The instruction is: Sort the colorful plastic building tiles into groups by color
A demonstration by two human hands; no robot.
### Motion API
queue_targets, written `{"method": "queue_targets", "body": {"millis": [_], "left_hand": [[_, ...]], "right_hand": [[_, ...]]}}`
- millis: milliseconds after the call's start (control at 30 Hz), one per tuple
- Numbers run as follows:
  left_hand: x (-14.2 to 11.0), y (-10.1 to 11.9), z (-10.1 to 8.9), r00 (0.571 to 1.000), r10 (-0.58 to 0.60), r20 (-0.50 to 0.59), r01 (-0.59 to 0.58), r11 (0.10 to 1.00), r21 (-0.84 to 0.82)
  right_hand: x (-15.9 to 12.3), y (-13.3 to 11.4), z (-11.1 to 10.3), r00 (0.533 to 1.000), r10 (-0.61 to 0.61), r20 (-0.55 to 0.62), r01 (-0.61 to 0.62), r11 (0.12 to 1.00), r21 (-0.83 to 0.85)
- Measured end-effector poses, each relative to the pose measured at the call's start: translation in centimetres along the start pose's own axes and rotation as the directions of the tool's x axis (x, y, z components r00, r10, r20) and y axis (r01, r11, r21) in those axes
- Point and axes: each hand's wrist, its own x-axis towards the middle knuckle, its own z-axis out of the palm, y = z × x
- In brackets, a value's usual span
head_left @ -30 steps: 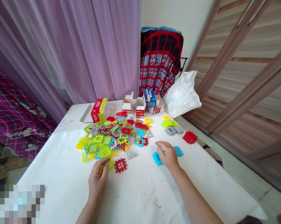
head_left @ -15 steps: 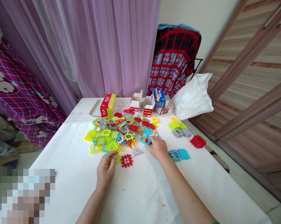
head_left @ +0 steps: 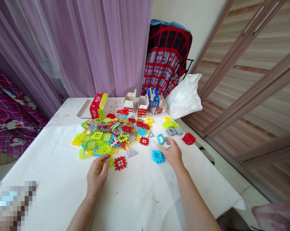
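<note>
Both forearms reach in bare from the near side, well apart. The left arm slants far and a little right, and its hand sits lower and nearer, back of the hand up, fingers bent over toward the right and curled in against the thumb. From here I see the right arm angling far and left, stretched out farther, the wrist fairly straight. The right hand points left, thumb on the near side, fingers bent on the far side, in a light pinch.
</note>
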Motion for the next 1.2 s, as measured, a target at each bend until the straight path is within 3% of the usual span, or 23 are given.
{"method": "queue_targets", "body": {"millis": [100,200,300,400,567,767,867,933,1067,1200], "left_hand": [[0.0,0.1,0.1,1.0,0.001,0.0,-0.001,1.0,0.007],[0.0,0.1,0.1,1.0,-0.004,-0.004,0.004,1.0,0.018],[0.0,0.2,0.0,1.0,-0.006,-0.003,0.006,1.0,0.026],[0.0,0.1,-0.1,1.0,-0.005,0.004,0.005,0.999,0.035],[0.1,-0.3,0.0,1.0,-0.011,0.013,0.01,1.0,0.025],[0.1,-0.3,0.1,1.0,-0.003,0.018,0.003,1.0,0.017],[0.1,-0.2,0.2,1.0,-0.007,0.008,0.007,1.0,0.005],[0.1,-0.1,0.2,1.0,-0.001,-0.003,0.001,1.0,-0.003],[0.1,0.1,0.2,1.0,0.013,-0.01,-0.013,1.0,-0.003],[0.1,0.1,0.1,1.0,0.016,-0.009,-0.016,1.0,0.008]], "right_hand": [[-1.0,2.6,-3.0,0.981,0.126,-0.15,-0.123,0.992,0.029],[-3.0,3.0,-4.0,0.991,0.008,-0.135,-0.017,0.998,-0.063],[-5.0,1.8,-3.1,0.983,-0.167,-0.078,0.149,0.969,-0.195],[-6.0,0.6,-1.7,0.975,-0.223,-0.023,0.205,0.93,-0.306],[-6.3,-0.3,-0.5,0.979,-0.199,0.037,0.196,0.887,-0.418],[-6.5,-1.3,-1.0,0.992,-0.093,0.09,0.125,0.868,-0.48],[-5.7,-1.9,-1.9,0.972,-0.125,0.201,0.207,0.861,-0.465],[-4.6,-2.2,-2.6,0.918,-0.179,0.353,0.328,0.843,-0.426],[-1.8,-2.5,-3.6,0.718,-0.233,0.655,0.521,0.805,-0.284],[0.5,-2.7,-3.5,0.56,-0.269,0.784,0.59,0.793,-0.15]]}}
